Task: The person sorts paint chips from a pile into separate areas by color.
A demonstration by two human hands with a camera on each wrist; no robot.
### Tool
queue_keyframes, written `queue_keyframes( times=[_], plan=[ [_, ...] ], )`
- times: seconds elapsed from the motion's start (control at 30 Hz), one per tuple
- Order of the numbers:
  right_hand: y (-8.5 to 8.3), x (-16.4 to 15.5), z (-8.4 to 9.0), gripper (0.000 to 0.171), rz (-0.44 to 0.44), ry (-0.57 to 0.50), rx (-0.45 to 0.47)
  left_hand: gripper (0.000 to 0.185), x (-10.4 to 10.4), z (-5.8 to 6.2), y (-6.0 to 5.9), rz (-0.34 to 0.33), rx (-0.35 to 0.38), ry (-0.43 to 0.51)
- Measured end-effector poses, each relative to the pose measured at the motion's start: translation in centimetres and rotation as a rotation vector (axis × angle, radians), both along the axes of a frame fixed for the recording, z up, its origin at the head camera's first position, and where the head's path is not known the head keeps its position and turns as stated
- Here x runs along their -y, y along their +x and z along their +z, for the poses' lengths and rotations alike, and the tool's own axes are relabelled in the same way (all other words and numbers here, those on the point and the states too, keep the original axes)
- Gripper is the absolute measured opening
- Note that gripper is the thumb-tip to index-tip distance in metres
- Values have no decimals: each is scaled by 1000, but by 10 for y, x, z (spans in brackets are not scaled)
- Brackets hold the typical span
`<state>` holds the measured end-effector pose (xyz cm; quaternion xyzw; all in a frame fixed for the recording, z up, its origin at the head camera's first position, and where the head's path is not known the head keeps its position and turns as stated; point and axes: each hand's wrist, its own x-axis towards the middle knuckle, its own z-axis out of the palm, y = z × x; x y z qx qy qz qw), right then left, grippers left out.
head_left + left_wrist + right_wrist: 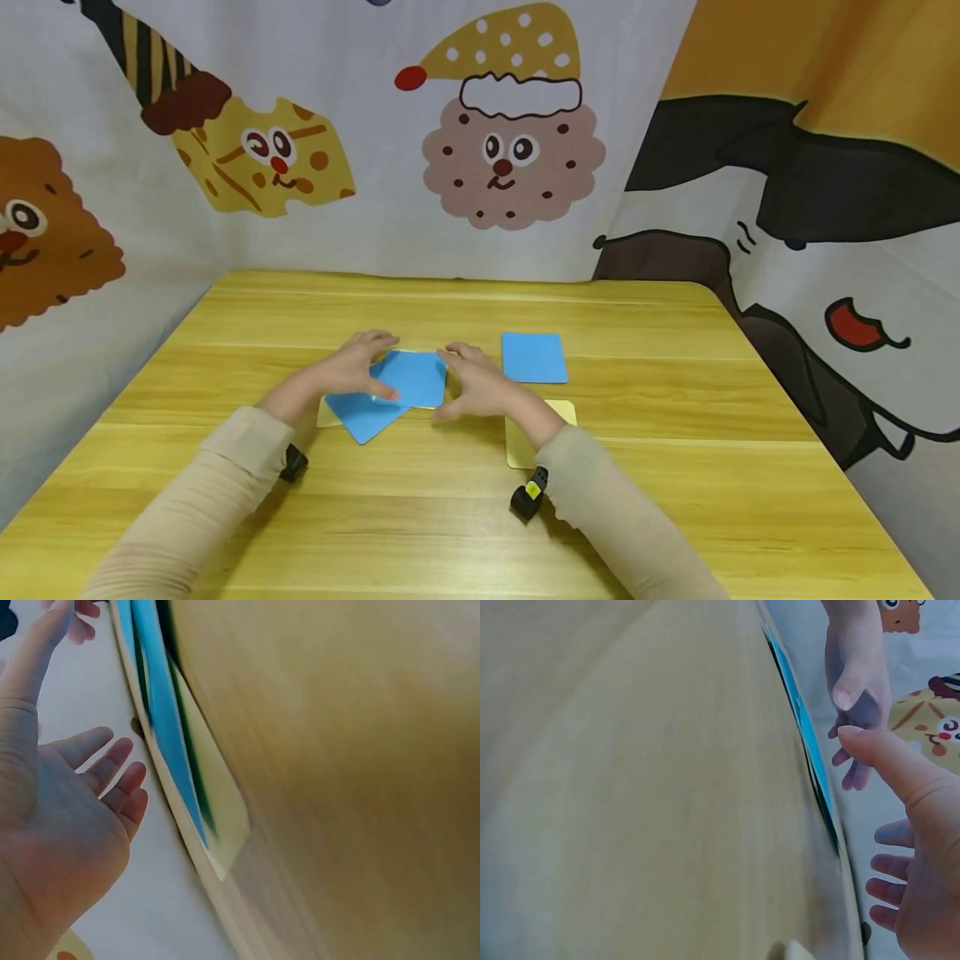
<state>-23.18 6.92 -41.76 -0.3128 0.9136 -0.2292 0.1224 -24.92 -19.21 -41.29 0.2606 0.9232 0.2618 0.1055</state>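
Only unmarked blue cards (411,377) between hands (420,382)

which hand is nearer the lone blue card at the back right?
Right. The right hand sits just left of the lone blue card; the left hand is farther left, on the overlapping blue cards.

A yellow wooden table (465,500) with rounded corners fills the lower view. Behind the table hangs a pale cloth backdrop (375,217) printed with cartoon biscuit faces: a round brown cookie in a spotted yellow cap (510,158) at centre, a yellow cracker (262,158) to its left. To the table's right hangs an orange cloth with a black-and-white figure (825,217). The light is even and soft.
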Motion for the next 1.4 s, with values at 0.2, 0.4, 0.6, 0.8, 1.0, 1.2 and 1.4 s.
queue_keyframes(
  times=[0.2, 0.4, 0.6, 0.8, 1.0, 1.2, 1.4],
  plan=[
    [-8, 4, -6, 106, 0, 35, 17, 104, 2, -4, -1, -9, 7, -25],
    [-13, 7, -6, 104, 15, 63, 12, 105, 3, -6, -2, -17, 15, -36],
    [-15, 9, -6, 98, 22, 75, 5, 103, 2, -5, 0, -36, 10, -52],
    [-16, 10, -7, 96, 19, 74, 3, 104, 2, -7, -1, -45, -6, -84],
    [-17, 9, -9, 95, 18, 53, 9, 104, 0, -8, 0, -62, -39, -95],
    [-17, 9, -9, 96, 21, 43, 23, 101, -1, -6, 2, -67, -57, -91],
    [-16, 8, -9, 97, 32, 22, 24, 101, -1, -5, 2, -86, -79, -95]
  ],
)
